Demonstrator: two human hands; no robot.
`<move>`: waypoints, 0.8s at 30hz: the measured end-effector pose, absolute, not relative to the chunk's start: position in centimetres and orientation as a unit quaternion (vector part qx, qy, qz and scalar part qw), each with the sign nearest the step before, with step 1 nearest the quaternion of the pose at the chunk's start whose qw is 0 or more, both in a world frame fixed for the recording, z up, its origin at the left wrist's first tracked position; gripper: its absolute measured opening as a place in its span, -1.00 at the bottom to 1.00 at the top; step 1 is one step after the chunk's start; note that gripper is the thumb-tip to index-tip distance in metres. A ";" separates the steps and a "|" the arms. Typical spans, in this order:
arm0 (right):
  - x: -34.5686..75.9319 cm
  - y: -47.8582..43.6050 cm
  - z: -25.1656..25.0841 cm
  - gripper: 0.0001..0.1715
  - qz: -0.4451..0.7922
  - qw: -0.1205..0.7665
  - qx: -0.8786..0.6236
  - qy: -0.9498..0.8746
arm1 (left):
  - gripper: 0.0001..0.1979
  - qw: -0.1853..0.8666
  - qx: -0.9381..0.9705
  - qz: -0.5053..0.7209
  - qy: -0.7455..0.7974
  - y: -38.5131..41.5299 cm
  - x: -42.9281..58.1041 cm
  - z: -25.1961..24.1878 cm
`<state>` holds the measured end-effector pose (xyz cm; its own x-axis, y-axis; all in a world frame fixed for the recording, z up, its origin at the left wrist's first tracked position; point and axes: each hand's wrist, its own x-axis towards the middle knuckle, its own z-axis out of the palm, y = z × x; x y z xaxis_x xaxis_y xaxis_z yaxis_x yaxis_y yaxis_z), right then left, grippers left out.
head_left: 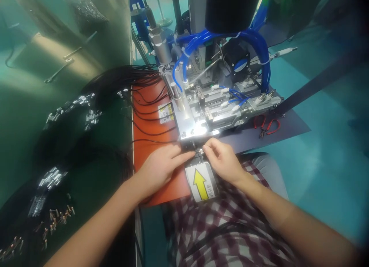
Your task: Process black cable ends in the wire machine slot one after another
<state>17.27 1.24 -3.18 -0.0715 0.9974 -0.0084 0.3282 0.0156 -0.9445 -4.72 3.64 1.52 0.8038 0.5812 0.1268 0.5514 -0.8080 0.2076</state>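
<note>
My left hand (163, 163) rests over the orange work surface, its index finger stretched out to a small metal fitting (200, 151) at the front of the machine (190, 125). Its other fingers are partly hidden, curled below. On the far side of the fitting, my right hand (223, 159) is closed in a pinch. What lies between its fingertips is too small to make out. Just in front of both hands is a white plate with a yellow arrow (199, 184). A black cable (152, 140) runs across the orange surface toward the machine's front edge, near my left thumb.
Bundles of black cables with shiny metal ends (53, 178) lie on the left. Red-handled cutters (266, 128) lie on the grey board (288, 126) at right. Thick blue air tubes (263, 55) arch over the machine. A warning label (166, 114) is on the orange surface (141, 125).
</note>
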 end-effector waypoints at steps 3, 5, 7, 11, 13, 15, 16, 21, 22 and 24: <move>17.5 1.2 -3.4 -0.69 0.457 0.390 -0.556 -0.574 | -0.50 0.098 0.945 0.077 0.304 3.6 -4.7 1.6; 17.7 1.1 -3.6 -0.66 0.488 0.387 -0.555 -0.552 | -0.51 0.116 0.940 0.077 0.312 3.5 -4.7 1.5; 17.9 0.9 -3.6 -0.63 0.519 0.385 -0.556 -0.523 | -0.52 0.132 0.932 0.084 0.325 3.2 -4.6 1.3; 18.0 0.4 -2.9 -0.67 0.572 0.390 -0.560 -0.455 | -0.54 0.141 0.919 0.106 0.354 2.8 -4.4 0.8; 17.8 0.2 -2.5 -0.69 0.585 0.395 -0.565 -0.427 | -0.52 0.145 0.916 0.104 0.359 2.7 -4.4 0.7; 17.5 0.1 -2.1 -0.69 0.598 0.400 -0.571 -0.395 | -0.50 0.144 0.916 0.101 0.361 2.7 -4.4 0.7; 17.3 0.1 -2.0 -0.68 0.604 0.402 -0.573 -0.381 | -0.50 0.140 0.916 0.102 0.361 2.7 -4.4 0.7; 16.4 0.0 -1.8 -0.72 0.577 0.415 -0.590 -0.383 | -0.50 0.129 0.918 0.103 0.360 2.6 -4.7 0.5; 16.3 0.0 -1.9 -0.73 0.562 0.419 -0.594 -0.395 | -0.49 0.132 0.919 0.104 0.358 2.5 -4.7 0.5; 16.4 0.0 -2.1 -0.77 0.531 0.425 -0.600 -0.422 | -0.48 0.138 0.919 0.106 0.353 2.5 -4.8 0.3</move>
<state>16.36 -0.01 -2.12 0.0808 0.9572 -0.2780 0.0536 -0.2827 -0.9577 -4.82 2.54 0.29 0.7284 0.6782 0.0970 0.6199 -0.7128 0.3281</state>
